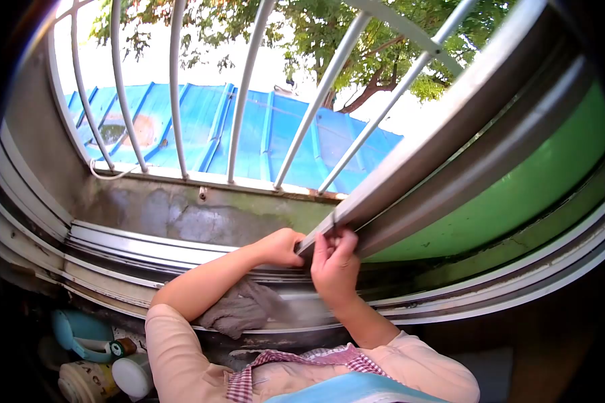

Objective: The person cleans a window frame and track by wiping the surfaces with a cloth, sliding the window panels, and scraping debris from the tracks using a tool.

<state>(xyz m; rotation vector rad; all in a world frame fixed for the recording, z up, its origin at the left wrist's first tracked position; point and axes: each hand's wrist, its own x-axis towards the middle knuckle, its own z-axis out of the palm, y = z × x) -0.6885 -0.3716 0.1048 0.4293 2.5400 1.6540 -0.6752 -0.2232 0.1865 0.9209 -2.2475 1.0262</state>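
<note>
A sliding window sash [410,181] with a grey metal frame slants across the right side. My left hand [281,247] is closed around the lower edge of this sash, with its fingers partly hidden behind it. Just to the right, my right hand [335,265] has its fingers bent and pressed together against the sash's inner side. Whatever they pinch is too small to make out; a short dark mark shows on the frame just above them. Below both hands, a crumpled grey-brown cloth [238,310] lies over the window track [148,248].
White metal bars [245,94] stand outside the opening, before a blue metal roof [249,131] and a tree. Green-tinted glass [491,195] fills the right. At lower left are a blue plastic container [81,332], a cream tub [84,383] and a white-lidded jar [133,376].
</note>
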